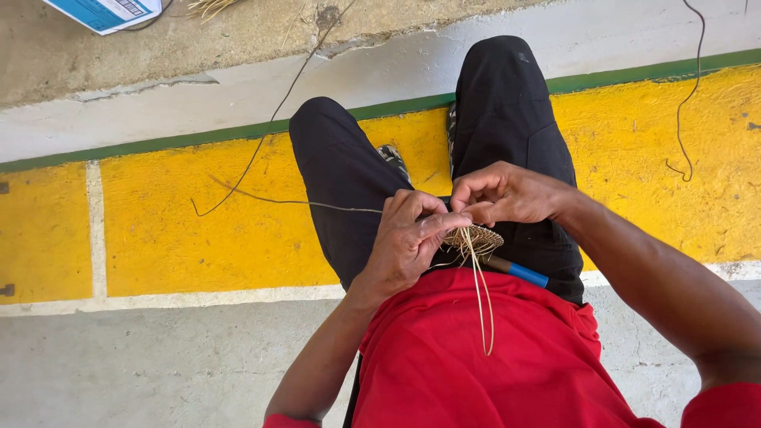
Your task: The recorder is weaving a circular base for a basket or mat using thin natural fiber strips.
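My left hand (408, 242) grips a small round woven straw disc (480, 236) over my lap, fingers curled around its left edge. My right hand (503, 194) pinches at the disc's top edge, fingertips closed on a fibre strand. Pale loose straw strands (482, 297) hang from the disc down over my red shirt. One long thin fibre (261, 150) runs from my left hand out to the left and up across the yellow floor. A tool with a blue handle (525, 273) lies on my lap just under the disc.
I sit with black-trousered legs (341, 174) stretched over a yellow painted floor strip (158, 222) edged in green and white. A blue and white box (107, 12) and some straw lie at the top left. A thin dark wire (688, 95) curls at the right.
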